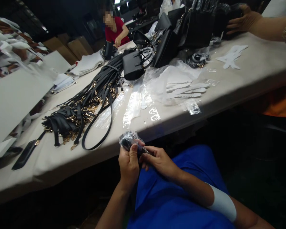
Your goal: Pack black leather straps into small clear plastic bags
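Note:
Below the table's front edge, over my blue lap, my left hand (129, 163) and my right hand (158, 160) both grip a small dark item wrapped in clear crinkled plastic (129, 139). Left thumb presses on its top; right fingers pinch its side. What the item is I cannot make out. On the table (257, 68) just beyond lies a big pile of black straps with gold clasps (85, 105), one strap looping toward the edge (102, 127).
Black handbags (133, 65) stand at mid-table, with clear plastic bags (143, 101) and white toothed strips (185, 90) before them. White sheets (16, 95) lie at left. Another person's hand (243, 20) holds a bag at top right. A person in red (116, 30) sits at the far end.

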